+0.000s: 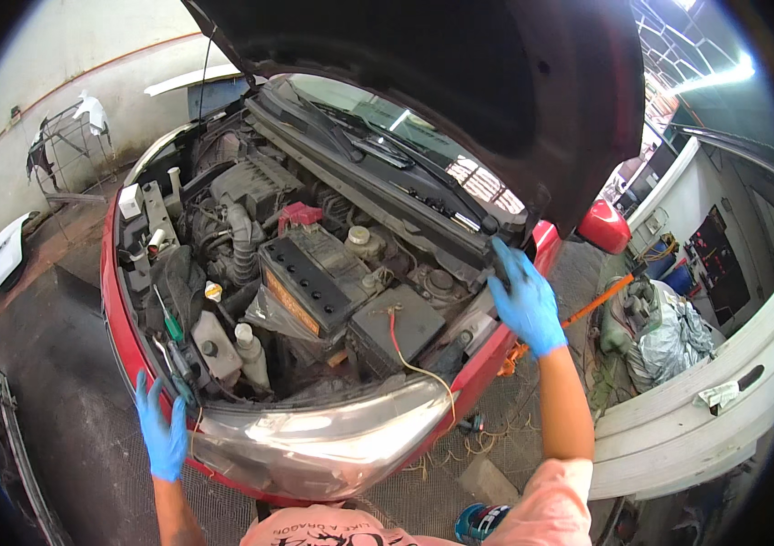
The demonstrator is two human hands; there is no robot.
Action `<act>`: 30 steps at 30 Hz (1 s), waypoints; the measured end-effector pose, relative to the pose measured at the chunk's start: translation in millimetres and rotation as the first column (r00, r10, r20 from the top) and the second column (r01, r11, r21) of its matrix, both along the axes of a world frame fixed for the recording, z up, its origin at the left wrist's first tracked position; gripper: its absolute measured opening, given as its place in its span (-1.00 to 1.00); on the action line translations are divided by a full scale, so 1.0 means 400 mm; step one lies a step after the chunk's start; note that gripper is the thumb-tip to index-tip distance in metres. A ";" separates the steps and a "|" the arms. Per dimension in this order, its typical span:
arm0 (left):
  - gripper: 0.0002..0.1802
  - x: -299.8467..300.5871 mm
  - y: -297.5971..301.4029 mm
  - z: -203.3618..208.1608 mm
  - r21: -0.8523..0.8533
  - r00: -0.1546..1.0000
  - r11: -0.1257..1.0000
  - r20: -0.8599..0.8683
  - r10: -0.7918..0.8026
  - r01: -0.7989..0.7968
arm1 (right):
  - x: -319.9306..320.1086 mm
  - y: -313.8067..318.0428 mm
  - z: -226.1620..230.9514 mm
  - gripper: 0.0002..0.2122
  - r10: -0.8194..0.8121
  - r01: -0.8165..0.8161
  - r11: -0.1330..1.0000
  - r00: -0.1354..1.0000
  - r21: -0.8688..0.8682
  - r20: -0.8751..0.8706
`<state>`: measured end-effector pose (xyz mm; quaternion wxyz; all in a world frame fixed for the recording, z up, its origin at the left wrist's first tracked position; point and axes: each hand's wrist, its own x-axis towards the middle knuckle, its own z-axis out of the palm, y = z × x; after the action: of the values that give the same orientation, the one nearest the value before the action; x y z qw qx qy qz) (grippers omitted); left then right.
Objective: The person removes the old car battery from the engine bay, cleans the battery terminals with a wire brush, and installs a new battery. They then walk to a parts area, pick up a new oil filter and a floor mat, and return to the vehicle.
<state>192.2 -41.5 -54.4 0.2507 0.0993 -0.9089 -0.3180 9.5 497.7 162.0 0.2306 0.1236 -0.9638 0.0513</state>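
A red car's engine bay lies open in front of me. My left hand, in a blue glove, is beside the bay's front left rim, fingers spread and nothing in it. Close to it, a green-handled screwdriver and other hand tools lie along the rim. My right hand, also gloved, rests at the fender near the cowl, its fingers stretched out. Between my hands are the battery, a black box cover with a thin wire, and the headlight.
The raised hood hangs over the far side. An orange pole leans right of the fender. Bagged items and a white panel stand at the right. Another white panel lies at the left wall.
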 end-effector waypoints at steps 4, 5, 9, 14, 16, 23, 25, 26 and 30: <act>-0.47 0.083 0.029 -0.026 0.139 0.995 0.987 -0.050 0.085 -0.077 | -0.313 0.045 -0.062 -0.51 -0.003 0.001 0.993 1.000 0.119 0.014; -0.47 0.091 0.030 -0.034 0.156 0.993 0.983 -0.042 0.106 -0.099 | -0.375 0.058 -0.078 -0.52 -0.011 0.008 0.989 1.000 0.149 0.017; -0.54 0.042 0.019 -0.026 0.306 0.979 0.939 -0.079 0.187 -0.155 | -0.546 0.040 -0.089 -0.52 0.070 -0.112 0.921 0.990 0.374 0.124; -0.60 -0.173 0.003 0.049 0.027 0.991 0.999 -0.126 0.049 -0.046 | -0.677 0.064 -0.127 -0.66 0.045 -0.128 0.907 0.977 0.402 0.210; -0.60 -0.270 0.007 0.075 -0.011 0.985 0.999 -0.170 -0.033 0.032 | -0.713 0.065 -0.145 -0.66 -0.057 -0.051 0.912 0.967 0.407 0.250; -0.57 -0.530 -0.012 0.132 -0.090 0.931 0.969 -0.270 -0.246 0.230 | -0.697 0.004 -0.093 -0.68 -0.084 -0.025 0.913 0.965 0.408 0.248; -0.60 -0.577 -0.008 0.138 -0.132 0.928 0.963 -0.266 -0.261 0.233 | -0.704 0.022 -0.088 -0.66 -0.030 -0.082 0.895 0.970 0.439 0.241; -0.60 -0.595 -0.007 0.131 -0.130 0.924 0.957 -0.257 -0.284 0.258 | -0.707 0.032 -0.084 -0.67 0.001 -0.114 0.882 0.970 0.457 0.241; -0.61 -0.639 0.002 0.079 -0.088 0.901 0.933 -0.243 -0.360 0.349 | -0.680 0.018 -0.059 -0.66 0.027 -0.135 0.861 0.975 0.490 0.221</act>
<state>-63.2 -40.5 -22.7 0.3052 -0.1146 -0.8785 -0.3493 -262.6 504.8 138.6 0.0871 0.2140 -0.9564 -0.1786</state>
